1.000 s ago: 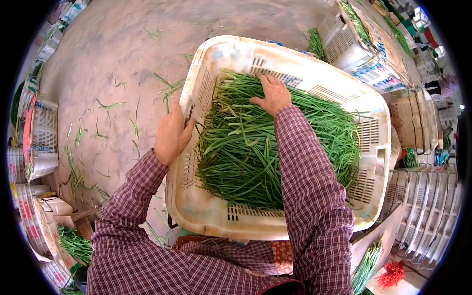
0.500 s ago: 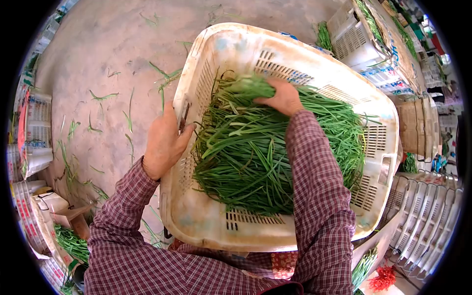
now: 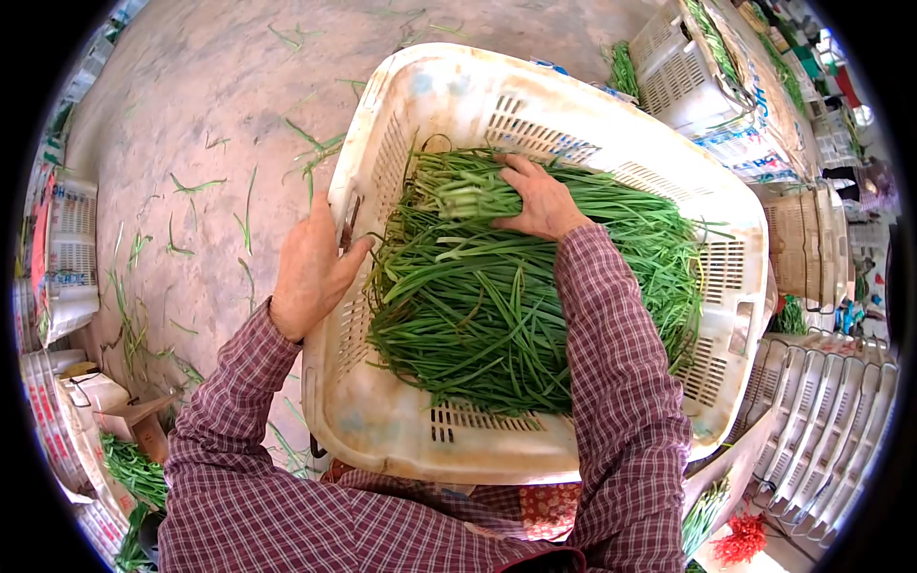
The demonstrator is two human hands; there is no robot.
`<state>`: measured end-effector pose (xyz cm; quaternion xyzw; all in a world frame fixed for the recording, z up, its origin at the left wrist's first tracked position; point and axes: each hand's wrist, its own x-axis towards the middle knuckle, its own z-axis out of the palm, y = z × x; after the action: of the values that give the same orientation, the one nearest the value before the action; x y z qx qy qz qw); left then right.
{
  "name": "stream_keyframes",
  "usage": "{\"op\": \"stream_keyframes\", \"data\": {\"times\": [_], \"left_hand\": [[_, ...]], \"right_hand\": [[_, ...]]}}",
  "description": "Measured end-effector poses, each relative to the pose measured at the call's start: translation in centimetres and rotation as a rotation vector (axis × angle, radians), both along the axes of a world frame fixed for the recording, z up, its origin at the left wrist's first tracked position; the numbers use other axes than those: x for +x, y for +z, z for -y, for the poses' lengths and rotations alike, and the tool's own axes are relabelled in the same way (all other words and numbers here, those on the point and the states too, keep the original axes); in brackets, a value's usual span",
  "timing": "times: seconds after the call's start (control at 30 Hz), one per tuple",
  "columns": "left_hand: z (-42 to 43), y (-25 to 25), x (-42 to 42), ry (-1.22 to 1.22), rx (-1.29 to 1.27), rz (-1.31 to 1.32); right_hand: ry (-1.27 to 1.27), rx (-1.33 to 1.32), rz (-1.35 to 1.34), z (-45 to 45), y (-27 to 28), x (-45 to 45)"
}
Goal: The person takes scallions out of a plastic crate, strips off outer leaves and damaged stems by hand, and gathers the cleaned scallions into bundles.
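A large off-white plastic basket (image 3: 382, 441) with slotted walls stands before me, tilted in view. Long green garlic chives (image 3: 497, 315) lie across its bottom in a loose heap, their pale stem ends toward the left. With its thumb inside and its fingers over the outside, my left hand (image 3: 310, 267) grips the left rim by the handle slot. My right hand (image 3: 543, 201) is closed round a bunch of chives at the far side of the heap, near the pale ends. Part of that bunch is hidden under the palm.
Stray leaves (image 3: 248, 215) litter the concrete floor (image 3: 181, 105) at the left. Stacked white crates (image 3: 821, 420) stand at the right, and a crate with chives (image 3: 683, 72) is at the far right. Red ties (image 3: 740, 541) and another chive bunch (image 3: 705, 516) lie at the lower right.
My right hand has come slightly nearer and left with the bunch, whose pale ends show more sharply. My left hand keeps its hold on the rim.
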<state>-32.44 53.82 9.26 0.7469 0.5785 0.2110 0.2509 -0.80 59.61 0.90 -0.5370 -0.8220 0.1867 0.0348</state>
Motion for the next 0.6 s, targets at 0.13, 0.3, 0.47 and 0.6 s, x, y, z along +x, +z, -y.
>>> {"op": "stream_keyframes", "data": {"times": [0.13, 0.3, 0.47, 0.6], "left_hand": [[-0.1, -0.1, 0.0, 0.005, -0.005, -0.02], [-0.1, -0.5, -0.2, 0.0, 0.018, 0.012], [0.0, -0.8, -0.3, -0.012, 0.03, 0.008], [-0.1, -0.3, -0.1, 0.005, 0.005, -0.01]], "right_hand": [[-0.036, 0.0, 0.063, -1.0, -0.1, -1.2], [-0.155, -0.107, 0.133, -0.9, 1.9, -2.0], [-0.161, 0.118, 0.044, 0.6, 2.5, -0.3], [-0.077, -0.112, 0.02, 2.4, 3.7, -0.7]]}}
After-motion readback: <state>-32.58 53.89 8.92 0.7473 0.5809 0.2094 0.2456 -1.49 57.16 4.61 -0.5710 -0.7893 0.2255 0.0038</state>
